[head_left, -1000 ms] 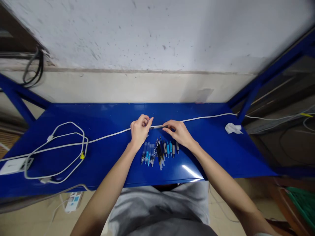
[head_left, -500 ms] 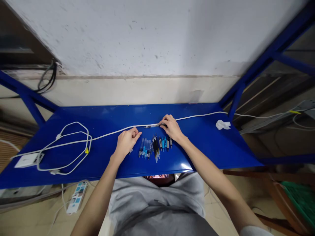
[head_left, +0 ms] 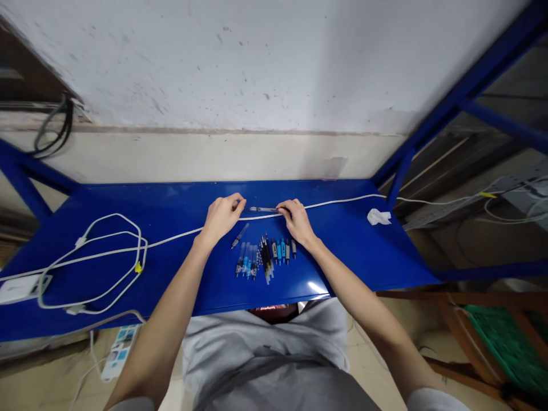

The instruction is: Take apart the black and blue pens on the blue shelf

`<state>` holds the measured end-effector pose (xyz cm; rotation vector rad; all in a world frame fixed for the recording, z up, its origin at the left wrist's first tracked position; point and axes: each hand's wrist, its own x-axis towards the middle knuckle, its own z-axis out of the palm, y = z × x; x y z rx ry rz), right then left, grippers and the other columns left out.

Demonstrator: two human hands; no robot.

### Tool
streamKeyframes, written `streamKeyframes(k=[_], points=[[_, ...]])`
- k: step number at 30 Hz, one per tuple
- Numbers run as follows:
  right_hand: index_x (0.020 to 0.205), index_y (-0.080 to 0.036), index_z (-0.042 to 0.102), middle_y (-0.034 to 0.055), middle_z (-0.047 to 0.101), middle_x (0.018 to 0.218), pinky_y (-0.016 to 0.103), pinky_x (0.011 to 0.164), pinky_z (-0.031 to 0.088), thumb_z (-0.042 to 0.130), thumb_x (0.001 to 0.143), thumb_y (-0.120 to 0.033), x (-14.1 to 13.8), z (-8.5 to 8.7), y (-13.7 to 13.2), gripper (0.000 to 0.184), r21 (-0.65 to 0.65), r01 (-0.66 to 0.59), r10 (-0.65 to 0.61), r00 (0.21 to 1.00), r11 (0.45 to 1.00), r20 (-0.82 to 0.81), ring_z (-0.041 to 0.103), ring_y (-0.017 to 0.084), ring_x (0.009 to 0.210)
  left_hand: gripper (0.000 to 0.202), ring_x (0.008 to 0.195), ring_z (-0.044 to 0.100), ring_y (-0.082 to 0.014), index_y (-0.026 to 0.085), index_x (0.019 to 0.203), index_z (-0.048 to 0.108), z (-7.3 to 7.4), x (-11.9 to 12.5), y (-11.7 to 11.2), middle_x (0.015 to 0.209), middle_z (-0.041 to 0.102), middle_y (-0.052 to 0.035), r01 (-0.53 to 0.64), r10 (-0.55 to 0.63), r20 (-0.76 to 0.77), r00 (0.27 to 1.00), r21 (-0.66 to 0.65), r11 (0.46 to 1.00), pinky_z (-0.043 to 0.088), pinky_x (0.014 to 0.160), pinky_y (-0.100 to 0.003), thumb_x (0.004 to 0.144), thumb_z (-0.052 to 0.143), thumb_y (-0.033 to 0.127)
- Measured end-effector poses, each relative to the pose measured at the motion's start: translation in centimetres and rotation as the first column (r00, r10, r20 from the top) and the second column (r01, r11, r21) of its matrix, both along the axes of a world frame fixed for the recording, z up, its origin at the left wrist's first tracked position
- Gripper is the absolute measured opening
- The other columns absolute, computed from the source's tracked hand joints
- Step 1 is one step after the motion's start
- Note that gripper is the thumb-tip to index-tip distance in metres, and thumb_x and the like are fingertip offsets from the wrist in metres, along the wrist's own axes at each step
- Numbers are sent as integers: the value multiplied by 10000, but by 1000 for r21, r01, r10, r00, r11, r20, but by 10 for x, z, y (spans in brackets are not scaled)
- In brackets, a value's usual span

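Observation:
My right hand (head_left: pixel 296 221) pinches the right end of a pen (head_left: pixel 264 209) with a clear barrel, which points left just above a white cable. To its left, my left hand (head_left: pixel 223 218) is closed with thumb and fingertips together; whatever they hold, if anything, is too small to make out. Below that hand a single clear pen barrel (head_left: pixel 240 236) lies slanted. Nearer to me lie a row of clear pen barrels (head_left: pixel 247 260), several dark ink refills (head_left: pixel 266 260) and a row of grey and blue pen upper parts (head_left: pixel 282 250). Tiny metallic pieces (head_left: pixel 259 258) sit between barrels and refills.
The white cable (head_left: pixel 180 235) runs across the blue table (head_left: pixel 351 257), with a loop at the left beside a white box (head_left: pixel 19 289). Crumpled white tissue (head_left: pixel 379 217) lies at the right. Blue frame posts (head_left: pixel 400 177) and a wall (head_left: pixel 240 154) bound the table.
My left hand has moved up and away from me, uncovering the slanted barrel. The pen in my right hand now sits slightly above the cable. The view has shifted a little.

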<state>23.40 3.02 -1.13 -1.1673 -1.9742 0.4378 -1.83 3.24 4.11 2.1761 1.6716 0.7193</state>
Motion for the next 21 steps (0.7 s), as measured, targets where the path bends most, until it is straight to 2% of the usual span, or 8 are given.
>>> streamKeyframes(k=[3, 8, 11, 15, 18, 21], points=[[1006, -232, 689, 69, 736, 1009, 401, 888, 417, 449, 1073, -355, 0, -2, 2, 278, -16, 14, -14, 1000, 1000, 0, 568, 262, 941, 312, 584, 541, -163, 227, 846, 642, -10, -12, -7, 611, 600, 18, 27, -29, -24, 999, -96, 995, 290, 604, -273, 1007, 448, 410], [991, -234, 701, 55, 737, 931, 388, 858, 445, 489, 1056, -361, 0, -3, 7, 256, -37, 68, -72, 991, 997, -114, 589, 258, 914, 282, 614, 588, -172, 250, 1038, 659, -23, -21, -34, 650, 627, 30, 67, -66, 12, 998, -217, 974, 329, 610, -267, 1006, 466, 453], [979, -233, 710, 54, 740, 926, 386, 848, 458, 504, 1048, -364, 0, -3, 8, 254, -53, 58, -64, 991, 997, -117, 596, 255, 905, 272, 634, 586, -171, 262, 1178, 636, -25, -19, -43, 653, 586, 42, 88, -97, -36, 995, -211, 974, 349, 634, -268, 986, 504, 401], [973, -231, 721, 56, 745, 953, 386, 848, 460, 517, 1040, -356, 1, -4, 7, 248, -57, 46, -51, 994, 997, -94, 598, 252, 905, 329, 610, 552, -158, 264, 1275, 602, -25, -21, -54, 652, 540, 51, 108, -129, -73, 989, -242, 964, 350, 630, -266, 977, 488, 346], [971, -228, 723, 57, 751, 958, 382, 838, 455, 521, 1038, -347, 1, -4, 5, 243, -61, 43, -48, 995, 997, -82, 591, 249, 895, 347, 589, 542, -152, 264, 1294, 601, -25, -27, -69, 639, 512, 54, 89, -113, -73, 991, -272, 958, 341, 613, -264, 993, 459, 363], [967, -224, 716, 61, 755, 975, 373, 827, 446, 510, 1047, -352, 0, -3, 4, 256, -54, 9, -12, 998, 998, -65, 587, 242, 884, 370, 578, 545, -156, 262, 1317, 595, -23, -28, -82, 624, 522, 56, 92, -98, -5, 995, -293, 952, 356, 617, -268, 1027, 425, 418]])
